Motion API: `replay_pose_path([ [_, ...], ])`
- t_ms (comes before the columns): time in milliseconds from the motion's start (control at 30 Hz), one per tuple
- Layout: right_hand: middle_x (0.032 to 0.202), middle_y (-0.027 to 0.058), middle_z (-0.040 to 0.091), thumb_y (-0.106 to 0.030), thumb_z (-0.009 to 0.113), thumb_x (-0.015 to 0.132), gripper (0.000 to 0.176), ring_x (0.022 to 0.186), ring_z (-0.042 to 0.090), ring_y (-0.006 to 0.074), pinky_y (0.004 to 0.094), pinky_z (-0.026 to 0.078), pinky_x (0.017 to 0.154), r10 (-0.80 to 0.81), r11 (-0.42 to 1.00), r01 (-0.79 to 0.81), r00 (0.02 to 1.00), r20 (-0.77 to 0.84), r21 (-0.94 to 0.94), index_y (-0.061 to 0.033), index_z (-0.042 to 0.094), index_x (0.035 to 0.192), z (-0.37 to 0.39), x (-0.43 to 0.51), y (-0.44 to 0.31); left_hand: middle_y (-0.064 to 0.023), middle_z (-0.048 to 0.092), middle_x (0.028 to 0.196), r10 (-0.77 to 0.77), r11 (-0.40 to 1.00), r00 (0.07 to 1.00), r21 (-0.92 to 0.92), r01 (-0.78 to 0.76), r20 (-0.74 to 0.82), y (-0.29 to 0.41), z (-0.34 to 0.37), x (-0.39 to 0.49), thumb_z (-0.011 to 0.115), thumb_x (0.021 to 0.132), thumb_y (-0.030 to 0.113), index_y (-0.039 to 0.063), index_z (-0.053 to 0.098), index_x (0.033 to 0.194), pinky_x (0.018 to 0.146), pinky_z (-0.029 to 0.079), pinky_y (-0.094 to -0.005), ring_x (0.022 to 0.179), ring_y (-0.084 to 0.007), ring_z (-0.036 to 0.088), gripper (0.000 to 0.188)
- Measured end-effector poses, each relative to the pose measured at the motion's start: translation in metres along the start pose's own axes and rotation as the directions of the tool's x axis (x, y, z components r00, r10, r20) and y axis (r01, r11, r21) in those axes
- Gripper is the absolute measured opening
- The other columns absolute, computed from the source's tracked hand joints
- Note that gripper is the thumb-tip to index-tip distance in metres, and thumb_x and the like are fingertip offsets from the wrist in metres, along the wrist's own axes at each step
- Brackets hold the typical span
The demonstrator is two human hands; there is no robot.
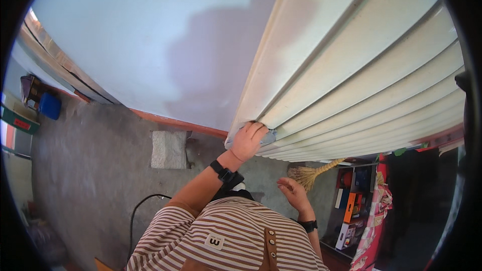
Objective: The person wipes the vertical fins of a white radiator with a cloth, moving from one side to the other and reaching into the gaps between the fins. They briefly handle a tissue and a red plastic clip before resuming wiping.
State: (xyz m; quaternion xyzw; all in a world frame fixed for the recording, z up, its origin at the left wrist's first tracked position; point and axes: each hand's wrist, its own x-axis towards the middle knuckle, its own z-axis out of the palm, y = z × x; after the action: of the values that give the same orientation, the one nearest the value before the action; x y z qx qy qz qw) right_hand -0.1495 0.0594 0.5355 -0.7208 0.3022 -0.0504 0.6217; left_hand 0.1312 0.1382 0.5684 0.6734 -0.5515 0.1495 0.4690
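Note:
My left hand (pixel 246 141) presses a bluish cloth (pixel 269 137) against the near end of a cream column radiator (pixel 331 71). The fingers are bent over the cloth, which shows past them on the right. Most of the cloth is hidden under the palm. To the right, my right hand (pixel 295 194) hangs in the air with nothing in it, fingers loosely curled and thumb apart. It is nearest to a straw broom (pixel 310 175) lying beneath the radiator.
A pale wall (pixel 124 37) with a red skirting edge borders the radiator. On the concrete floor stands a stool with a striped cushion (pixel 169 149). A black cable (pixel 132 214) loops at my left. Shelves with boxes (pixel 351 207) and a pink patterned cloth (pixel 378 210) stand right.

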Motion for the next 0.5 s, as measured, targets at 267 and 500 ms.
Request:
replay_pose_path([
  [267, 0.107, 0.0108, 0.067, -0.009, 0.062, 0.088, 0.031, 0.098, 0.064, 0.0174, 0.0291, 0.050, 0.081, 0.037, 0.991, -0.043, 0.998, -0.046, -0.129, -0.0009, 0.057, 0.118, -0.025, -0.009, -0.003, -0.0094, 0.058, 0.094, 0.343, 0.937, 0.903, 0.165, -0.309, -0.259, 0.001, -0.009, 0.029, 0.063, 0.060, 0.005, 0.005, 0.062, 0.093, 0.061, 0.048, -0.0338, 0.073, -0.0272, 0.056, 0.033],
  [500, 0.105, 0.0102, 0.067, -0.005, 0.061, 0.089, 0.027, 0.098, 0.063, 0.0153, 0.0278, 0.051, 0.082, 0.007, 0.997, -0.012, 0.998, -0.057, -0.081, 0.0011, 0.058, 0.115, -0.042, -0.018, 0.006, -0.0063, 0.058, 0.102, 0.079, 0.952, 0.981, 0.279, -0.127, 0.178, -0.013, 0.017, -0.031, 0.059, 0.065, 0.007, 0.008, 0.063, 0.094, 0.069, 0.051, -0.0338, 0.089, -0.0241, 0.058, 0.030],
])
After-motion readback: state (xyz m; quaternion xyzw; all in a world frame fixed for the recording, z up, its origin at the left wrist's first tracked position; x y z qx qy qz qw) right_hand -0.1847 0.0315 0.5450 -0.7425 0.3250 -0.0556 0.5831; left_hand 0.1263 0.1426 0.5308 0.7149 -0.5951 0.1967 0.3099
